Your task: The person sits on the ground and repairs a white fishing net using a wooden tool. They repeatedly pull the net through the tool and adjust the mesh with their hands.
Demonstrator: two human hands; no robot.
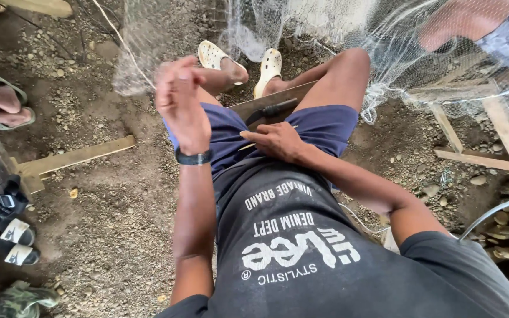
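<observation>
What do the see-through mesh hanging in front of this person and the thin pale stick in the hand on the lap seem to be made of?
The fine translucent net looks like thin synthetic line, probably nylon: glossy, whitish, nearly see-through. The thin pale stick under the right hand looks like bamboo or wood, matte and yellowish, though it is too small to tell for sure.

No packages, signs or screens in view; sole label-like item: white printed lettering point(293, 235) on chest of dark grey T-shirt point(349, 277), lower centre of frame, seen upside down from head camera; block of several lines, small arched line nearest waist, large bold rounded line in middle, small line and tiny ring mark below; white on dark grey, slightly creased with cloth; small white patches on black sandal straps point(16, 241), far left edge, unreadable
</observation>
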